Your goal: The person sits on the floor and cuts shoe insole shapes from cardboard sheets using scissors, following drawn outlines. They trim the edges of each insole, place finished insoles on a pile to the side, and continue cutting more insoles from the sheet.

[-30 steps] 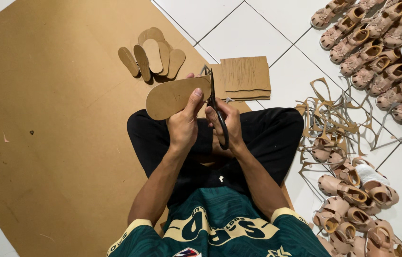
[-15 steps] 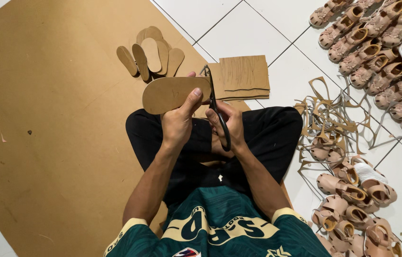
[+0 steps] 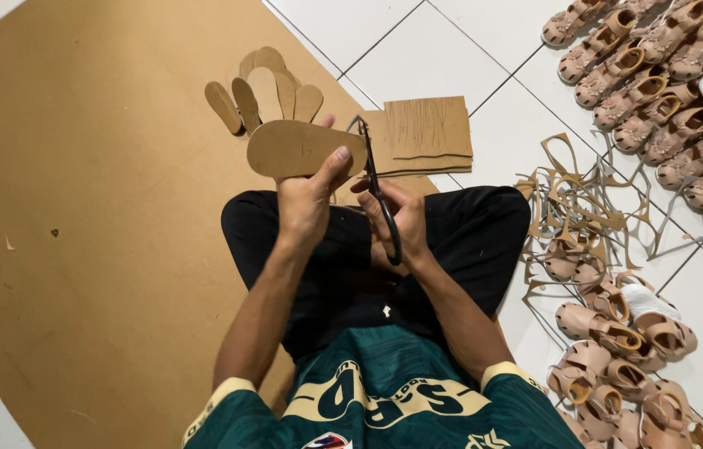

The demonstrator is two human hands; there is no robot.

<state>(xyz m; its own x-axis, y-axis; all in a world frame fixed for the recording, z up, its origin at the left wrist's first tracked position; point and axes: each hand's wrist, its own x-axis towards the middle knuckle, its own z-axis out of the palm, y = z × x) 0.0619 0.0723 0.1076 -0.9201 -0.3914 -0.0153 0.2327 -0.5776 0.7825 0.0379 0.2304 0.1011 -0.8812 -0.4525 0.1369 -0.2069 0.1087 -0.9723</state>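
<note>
A stack of cut soles (image 3: 264, 96) is lying on the brown board (image 3: 77, 208). The left hand (image 3: 305, 195) is pinching an oval cardboard sole (image 3: 301, 148) above the lap, while the right hand (image 3: 397, 220) is gripping black scissors (image 3: 376, 187) at its edge. Sandals (image 3: 617, 349) are lying loose on the floor at right.

sandals (image 3: 659, 75): lying in rows on the white tiled floor (image 3: 451, 50)
offcut strips (image 3: 584, 208): piling beside more sandals
cut soles (image 3: 264, 91): fanning out on brown board (image 3: 77, 208)
</note>
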